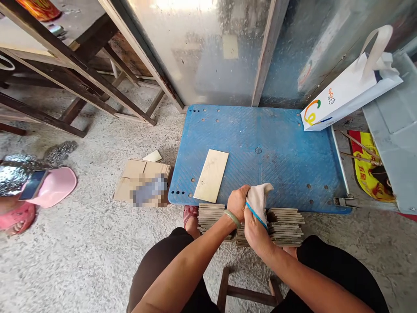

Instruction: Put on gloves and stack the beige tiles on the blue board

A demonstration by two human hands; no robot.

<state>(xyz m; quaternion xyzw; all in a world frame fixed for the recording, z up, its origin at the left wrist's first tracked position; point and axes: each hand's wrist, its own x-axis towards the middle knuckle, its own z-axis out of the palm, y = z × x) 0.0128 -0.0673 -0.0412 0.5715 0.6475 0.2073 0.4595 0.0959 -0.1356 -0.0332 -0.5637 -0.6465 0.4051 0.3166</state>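
Note:
A white cloth glove [258,198] with a blue cuff edge is bunched up above the near edge of the blue board. My left hand [237,203], with a pale bangle at its wrist, is closed on the cuff side of the glove. Against it rests my right hand [256,226]; the blue edge crosses its knuckles, and its fingers are hidden under the cloth. Just beyond, a cream rectangular sheet [211,176] lies flat on the blue board [276,152]. Beneath my hands, stacks of thin flat pieces [286,226] stand between my knees.
A white paper bag [345,95] leans at the board's far right, beside a grey box [394,130]. To the left, a cardboard box [130,174] sits on the floor. Farther left are a pink cap [60,187] and another person's foot [16,217]. A framed panel [211,65] rises behind.

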